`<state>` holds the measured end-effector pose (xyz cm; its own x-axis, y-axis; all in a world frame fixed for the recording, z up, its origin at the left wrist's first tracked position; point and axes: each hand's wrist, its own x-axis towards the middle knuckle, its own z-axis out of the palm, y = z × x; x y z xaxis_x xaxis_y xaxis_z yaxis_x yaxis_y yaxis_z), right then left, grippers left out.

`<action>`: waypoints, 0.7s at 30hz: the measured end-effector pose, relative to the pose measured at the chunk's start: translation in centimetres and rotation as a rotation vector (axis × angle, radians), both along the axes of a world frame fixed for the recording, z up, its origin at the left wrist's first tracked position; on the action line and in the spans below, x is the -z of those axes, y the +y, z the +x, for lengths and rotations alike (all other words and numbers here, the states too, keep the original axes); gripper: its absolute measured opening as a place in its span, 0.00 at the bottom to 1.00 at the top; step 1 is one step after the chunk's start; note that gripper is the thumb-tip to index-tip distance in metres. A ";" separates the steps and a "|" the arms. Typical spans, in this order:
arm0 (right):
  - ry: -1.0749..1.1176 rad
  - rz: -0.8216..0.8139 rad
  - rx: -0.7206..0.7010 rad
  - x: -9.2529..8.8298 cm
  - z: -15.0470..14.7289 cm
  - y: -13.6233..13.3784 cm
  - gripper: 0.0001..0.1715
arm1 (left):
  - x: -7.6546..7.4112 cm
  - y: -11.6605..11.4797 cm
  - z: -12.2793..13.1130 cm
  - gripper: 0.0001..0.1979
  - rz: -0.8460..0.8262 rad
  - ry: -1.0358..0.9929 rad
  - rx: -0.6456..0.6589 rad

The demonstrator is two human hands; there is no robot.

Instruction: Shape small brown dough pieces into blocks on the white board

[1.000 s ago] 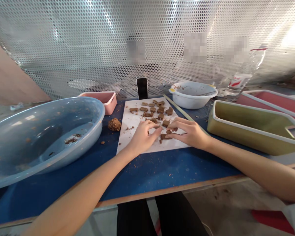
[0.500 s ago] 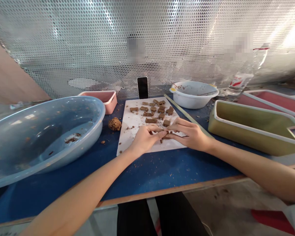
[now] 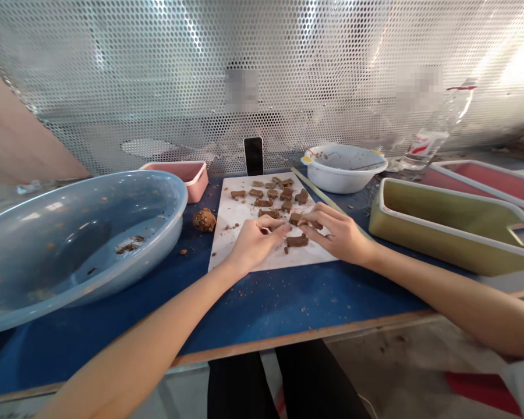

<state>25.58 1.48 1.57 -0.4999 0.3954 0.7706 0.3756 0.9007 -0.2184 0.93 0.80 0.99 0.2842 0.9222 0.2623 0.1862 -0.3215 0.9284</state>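
Readable text: none in the frame.
Bottle [image 3: 434,119]: its red and white label, upper right, carries print too small to make out.
Mesh screen [image 3: 157,87]: two blurred patches, upper centre and upper right, both illegible.
Phone [image 3: 254,156]: dark screen at centre, showing nothing.

Glossy plastic basin [image 3: 48,256]; perforated shiny metal screen [image 3: 157,70]; matt white board [image 3: 231,224].
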 end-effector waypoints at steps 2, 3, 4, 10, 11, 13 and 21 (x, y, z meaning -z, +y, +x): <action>0.016 -0.031 0.035 -0.2 0.2 0.1 0.06 | -0.1 0.3 -0.2 0.19 -0.035 -0.040 -0.046; 0.010 -0.045 0.042 -0.2 0.3 0.1 0.09 | -0.2 0.4 -0.3 0.19 -0.047 -0.051 -0.068; 0.000 -0.056 0.042 -0.3 0.4 0.1 0.13 | -0.3 0.4 -0.4 0.19 -0.053 -0.053 -0.088; -0.024 -0.064 0.002 0.0 0.3 0.1 0.08 | -0.9 0.2 -0.4 0.22 -0.037 0.019 -0.114; -0.011 -0.059 -0.002 0.1 0.3 0.1 0.04 | -0.9 0.1 -0.4 0.22 -0.037 0.022 -0.115; 0.009 -0.048 -0.009 0.3 0.3 0.2 0.02 | -0.8 0.1 -0.4 0.22 -0.037 0.026 -0.118; -0.053 -0.057 -0.046 0.2 0.4 0.2 0.06 | -0.3 0.4 -0.6 0.24 -0.043 0.019 -0.098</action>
